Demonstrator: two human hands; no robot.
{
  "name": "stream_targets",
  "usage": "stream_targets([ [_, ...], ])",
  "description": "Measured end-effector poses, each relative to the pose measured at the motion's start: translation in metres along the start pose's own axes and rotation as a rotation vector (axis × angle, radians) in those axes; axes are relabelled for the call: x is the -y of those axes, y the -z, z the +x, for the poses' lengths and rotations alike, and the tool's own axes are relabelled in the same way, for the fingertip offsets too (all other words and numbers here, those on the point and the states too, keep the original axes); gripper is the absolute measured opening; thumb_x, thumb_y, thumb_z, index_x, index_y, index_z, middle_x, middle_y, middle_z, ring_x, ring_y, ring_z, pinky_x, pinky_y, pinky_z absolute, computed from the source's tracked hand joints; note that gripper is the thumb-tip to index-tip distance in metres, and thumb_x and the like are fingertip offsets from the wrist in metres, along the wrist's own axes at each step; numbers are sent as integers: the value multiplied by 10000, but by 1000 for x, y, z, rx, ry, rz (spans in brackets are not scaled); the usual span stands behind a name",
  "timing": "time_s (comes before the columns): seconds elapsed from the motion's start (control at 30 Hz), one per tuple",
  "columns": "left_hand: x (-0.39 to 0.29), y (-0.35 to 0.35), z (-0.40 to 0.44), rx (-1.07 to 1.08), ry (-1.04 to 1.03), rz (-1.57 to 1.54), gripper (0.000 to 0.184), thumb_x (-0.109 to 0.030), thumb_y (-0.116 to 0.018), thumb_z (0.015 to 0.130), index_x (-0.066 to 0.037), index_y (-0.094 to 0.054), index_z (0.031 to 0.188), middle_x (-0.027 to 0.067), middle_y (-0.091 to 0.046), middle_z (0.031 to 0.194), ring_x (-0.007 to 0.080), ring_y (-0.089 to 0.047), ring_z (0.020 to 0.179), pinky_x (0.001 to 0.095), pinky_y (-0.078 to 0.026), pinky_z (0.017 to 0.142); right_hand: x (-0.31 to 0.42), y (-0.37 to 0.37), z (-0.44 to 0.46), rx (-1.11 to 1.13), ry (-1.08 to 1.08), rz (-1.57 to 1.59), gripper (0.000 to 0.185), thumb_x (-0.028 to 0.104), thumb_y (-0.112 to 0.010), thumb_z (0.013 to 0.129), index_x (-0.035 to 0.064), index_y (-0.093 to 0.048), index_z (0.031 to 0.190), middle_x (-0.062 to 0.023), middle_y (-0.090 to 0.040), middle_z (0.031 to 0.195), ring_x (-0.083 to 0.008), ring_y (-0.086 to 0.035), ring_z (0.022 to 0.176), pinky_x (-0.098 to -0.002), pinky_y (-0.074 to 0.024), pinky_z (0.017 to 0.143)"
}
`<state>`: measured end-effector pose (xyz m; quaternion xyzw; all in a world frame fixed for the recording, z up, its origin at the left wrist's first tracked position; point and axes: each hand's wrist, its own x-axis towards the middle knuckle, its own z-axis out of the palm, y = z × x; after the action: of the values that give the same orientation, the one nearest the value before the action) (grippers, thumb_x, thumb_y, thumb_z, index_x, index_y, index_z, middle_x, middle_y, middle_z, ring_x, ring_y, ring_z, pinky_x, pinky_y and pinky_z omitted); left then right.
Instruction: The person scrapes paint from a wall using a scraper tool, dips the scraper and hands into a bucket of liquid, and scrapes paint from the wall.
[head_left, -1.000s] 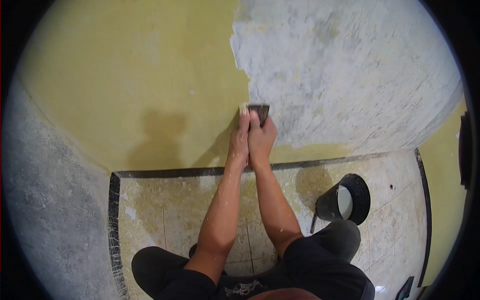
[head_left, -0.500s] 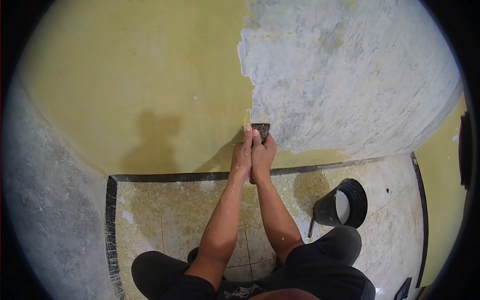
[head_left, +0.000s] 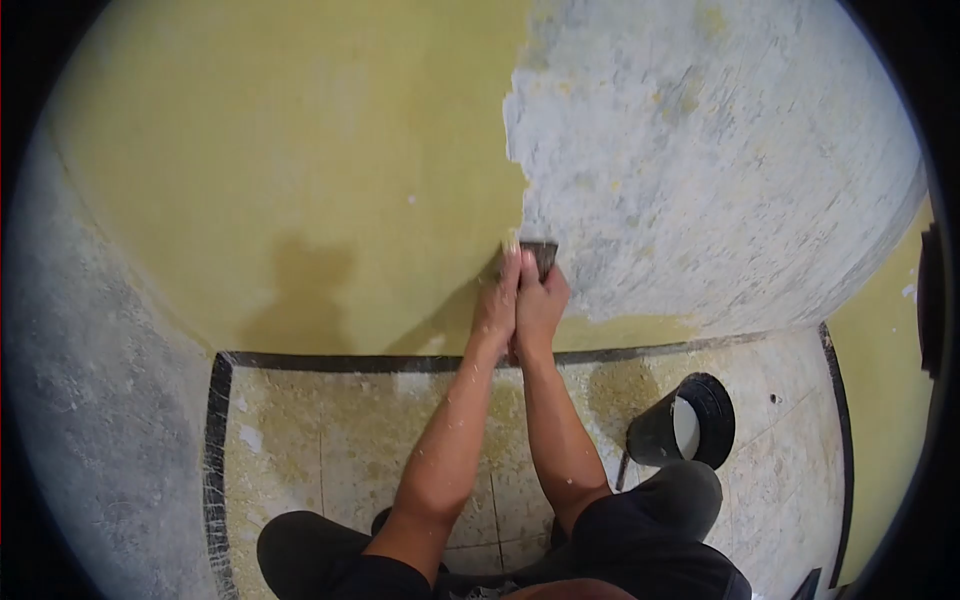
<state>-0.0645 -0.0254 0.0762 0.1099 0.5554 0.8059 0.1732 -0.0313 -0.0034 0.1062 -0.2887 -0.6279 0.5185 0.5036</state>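
Both my hands are closed together around a scraper (head_left: 545, 252), its wide dark blade pressed to the wall. My left hand (head_left: 494, 308) wraps its left side, thumb pointing up toward the blade. On the right side my right hand (head_left: 541, 308) grips it, thumb beside the other one. Most of the handle is hidden by the fingers. The blade sits by the ragged border between the yellow paint (head_left: 330, 150) and the bare whitish plaster (head_left: 680, 170). Pale flakes cling to my hands and forearms.
A black bucket (head_left: 717, 420) with whitish contents tilts on the floor to the right, a thin dark stick (head_left: 623, 470) beside it. Yellow paint scrapings cover the tiles (head_left: 375, 440) below the wall. A dark baseboard strip (head_left: 400, 363) runs along the wall's foot.
The view has swung slightly, so the wall appears shifted right. My hands and the scraper have moved a little up the wall, still along the paint border.
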Motion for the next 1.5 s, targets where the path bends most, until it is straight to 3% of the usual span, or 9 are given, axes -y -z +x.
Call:
stream_targets([
  [0.07, -23, 9, 6, 251, 138, 32, 812, -704, -438, 828, 64, -608, 1034, 184, -627, 957, 221, -584, 851, 371, -468, 706, 9, -3, 7, 30, 24, 18, 244, 178, -588, 875, -61, -585, 829, -107, -601, 680, -146, -501, 642, -321, -440, 615],
  [0.23, 3, 18, -10, 158, 144, 64, 805, -720, -429, 819, 49, -638, 938, 168, -638, 899, 225, -582, 814, 367, -465, 698, -28, 9, -11, 6, 0, -37, 259, 188, -596, 868, -67, -580, 822, -130, -604, 704, -158, -504, 654, -335, -438, 615],
  [0.3, 13, 20, -15, 150, 361, 202, 826, -737, -422, 809, 53, -644, 908, 165, -643, 863, 234, -585, 800, 371, -463, 695, -36, 15, -18, -7, -120, -149, 257, 180, -586, 875, -71, -583, 824, -130, -606, 705, -161, -508, 657, -331, -437, 619],
  [0.6, -1, 5, 2, 170, 217, 2, 816, -719, -420, 825, 61, -638, 919, 147, -627, 831, 206, -571, 791, 350, -453, 675, -17, 8, 3, 34, -11, -61, 246, 177, -581, 879, -62, -590, 824, -132, -620, 709, -155, -497, 642, -333, -439, 616],
  [0.77, -26, 2, -8, 104, 83, -42, 819, -715, -427, 824, 72, -635, 917, 164, -629, 827, 207, -573, 790, 352, -456, 687, -12, -3, 5, 3, 121, -14, 252, 175, -580, 891, -59, -571, 799, -51, -580, 688, -118, -459, 644, -309, -420, 585],
  [0.97, 51, 24, 5, 201, 285, 91, 851, -725, -403, 820, 82, -630, 971, 212, -640, 858, 250, -589, 805, 382, -461, 706, -49, 8, -17, -41, -62, 26, 283, 198, -596, 883, -66, -563, 786, -50, -569, 670, -113, -448, 640, -306, -420, 585],
  [1.17, -20, 6, 4, 177, 186, 4, 841, -723, -426, 814, 75, -627, 991, 216, -634, 876, 256, -588, 825, 376, -454, 730, -1, -2, 7, 82, -1, 106, 285, 216, -609, 864, -63, -584, 810, -102, -608, 700, -152, -508, 651, -333, -441, 621],
  [1.3, 29, 19, 2, 134, 159, 46, 847, -731, -440, 802, 71, -629, 998, 214, -633, 888, 255, -588, 837, 376, -455, 740, -42, 5, -8, 12, 30, 1, 280, 218, -610, 864, -57, -588, 818, -98, -603, 685, -154, -499, 637, -337, -438, 617],
  [1.5, 120, 55, -16, 49, 464, 205, 875, -744, -446, 789, 95, -633, 954, 209, -638, 876, 262, -592, 829, 394, -457, 716, -131, 24, -51, -6, -288, -147, 281, 224, -612, 864, -52, -598, 815, -116, -609, 684, -161, -512, 648, -337, -440, 625],
])
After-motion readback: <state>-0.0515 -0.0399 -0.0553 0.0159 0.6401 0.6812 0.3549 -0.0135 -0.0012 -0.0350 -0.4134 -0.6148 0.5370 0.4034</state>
